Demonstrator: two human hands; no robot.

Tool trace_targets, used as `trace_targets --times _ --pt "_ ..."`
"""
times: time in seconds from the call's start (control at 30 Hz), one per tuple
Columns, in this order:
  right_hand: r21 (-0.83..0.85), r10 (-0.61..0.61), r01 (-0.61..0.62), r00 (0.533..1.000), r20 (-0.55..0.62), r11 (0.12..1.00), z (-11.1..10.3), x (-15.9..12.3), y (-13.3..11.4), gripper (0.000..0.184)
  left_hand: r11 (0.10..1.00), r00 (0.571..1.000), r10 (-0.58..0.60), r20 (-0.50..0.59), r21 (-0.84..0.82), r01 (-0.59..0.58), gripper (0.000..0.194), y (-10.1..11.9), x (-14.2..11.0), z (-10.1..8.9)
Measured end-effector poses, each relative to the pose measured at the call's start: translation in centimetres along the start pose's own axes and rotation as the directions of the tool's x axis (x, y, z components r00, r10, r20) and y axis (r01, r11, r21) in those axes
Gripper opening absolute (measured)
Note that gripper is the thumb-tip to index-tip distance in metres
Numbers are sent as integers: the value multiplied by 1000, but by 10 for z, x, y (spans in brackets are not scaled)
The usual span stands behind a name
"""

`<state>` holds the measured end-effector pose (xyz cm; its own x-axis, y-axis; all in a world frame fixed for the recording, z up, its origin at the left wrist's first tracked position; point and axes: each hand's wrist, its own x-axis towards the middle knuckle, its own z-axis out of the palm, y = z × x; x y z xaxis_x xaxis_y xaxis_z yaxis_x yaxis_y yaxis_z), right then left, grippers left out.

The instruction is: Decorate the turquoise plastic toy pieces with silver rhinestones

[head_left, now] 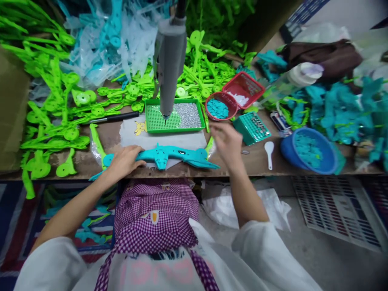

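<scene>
My left hand (123, 161) lies on the left end of a long teal plastic part (169, 155), fingers curled over it, at the front edge of the wooden bench (254, 163). My right hand (226, 141) hovers above the bench just right of that part, blurred by motion, fingers loosely bent. A grey powered screwdriver (169, 60) hangs upright over a green tray (154, 119) that holds small silver screws. The teal part rests on a white sheet (169, 139).
Piles of green plastic parts (57, 117) cover the left and back. A red bowl of teal pieces (220, 107), a red basket (247, 87), a teal box (251, 127), a white spoon (269, 151) and a blue bowl (307, 150) stand to the right.
</scene>
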<state>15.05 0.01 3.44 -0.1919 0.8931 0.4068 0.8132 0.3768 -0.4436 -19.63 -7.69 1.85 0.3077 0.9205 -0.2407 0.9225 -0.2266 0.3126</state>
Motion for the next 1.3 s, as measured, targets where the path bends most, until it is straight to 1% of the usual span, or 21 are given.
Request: trace_targets --times 0.03,0.07,0.13,0.17,0.23,0.3,0.4,0.53,0.63,0.67,0.73,0.77,0.8,0.83,0.87,0.9,0.93,0.97,1.1,1.2,1.3 --pt "-56 81 -81 997 -9 995 -6 23 20 29 1000 1000 9 10 -3 -9 45 1 1 -1" --pt "-124 153 -151 988 12 981 -8 47 41 27 1000 1000 19 16 -12 -19 48 2 1 -2" --pt "-265 299 -270 951 76 926 -3 88 76 23 999 999 32 8 -39 -32 55 4 1 -3" --pt "-315 349 -298 929 121 901 4 104 88 21 998 999 31 -6 -47 -32 57 6 0 -3" --pt "-377 401 -312 897 185 872 18 122 101 21 998 999 19 -41 -53 -21 58 8 -4 -2" --pt "-383 410 -315 890 198 868 29 127 103 20 999 998 17 -67 -50 -21 54 9 -7 0" --pt "-350 405 -330 899 166 877 31 122 100 21 999 995 32 -93 -36 -35 49 9 -9 2" --pt "-303 398 -358 914 80 883 20 121 97 33 998 995 45 -84 -37 -48 45 9 -5 2" --pt "-246 374 -340 921 107 908 7 117 82 33 998 997 45 -62 -36 -48 44 9 -2 3" --pt "-207 342 -309 927 151 928 2 112 72 32 999 997 39 -60 -35 -41 43 9 -1 3" --pt "-64 198 -187 934 298 980 -6 94 46 33 999 998 25 -53 -36 -27 41 9 0 4" --pt "102 31 -79 914 405 992 -8 82 32 34 999 999 18 -45 -39 -20 41 8 1 4" --pt "255 -150 21 856 495 967 -9 70 18 30 999 999 13 -37 -44 -15 40 7 2 4" --pt "360 -255 41 780 572 932 -8 58 6 28 998 1000 13 -25 -53 -15 39 6 4 5" --pt "422 -328 47 710 623 905 -6 48 -4 25 998 1000 17 -12 -65 -18 38 4 6 4" --pt "452 -370 46 650 664 891 -2 40 -11 24 997 1000 22 -1 -80 -22 37 2 9 4" --pt "463 -391 43 609 690 885 2 35 -15 23 995 1000 28 8 -99 -27 35 1 11 4" --pt "470 -407 49 586 701 881 6 31 -17 23 993 999 34 14 -117 -32 33 0 13 5" --pt "529 -471 66 556 685 846 20 30 -12 25 989 1000 21 14 -147 -18 30 -1 18 6" --pt "548 -479 37 537 694 836 27 32 -12 25 990 1000 -6 -6 -144 5 28 1 18 7" --pt "546 -483 18 491 725 838 32 34 -15 23 989 999 -24 -35 -148 19 27 4 17 9"
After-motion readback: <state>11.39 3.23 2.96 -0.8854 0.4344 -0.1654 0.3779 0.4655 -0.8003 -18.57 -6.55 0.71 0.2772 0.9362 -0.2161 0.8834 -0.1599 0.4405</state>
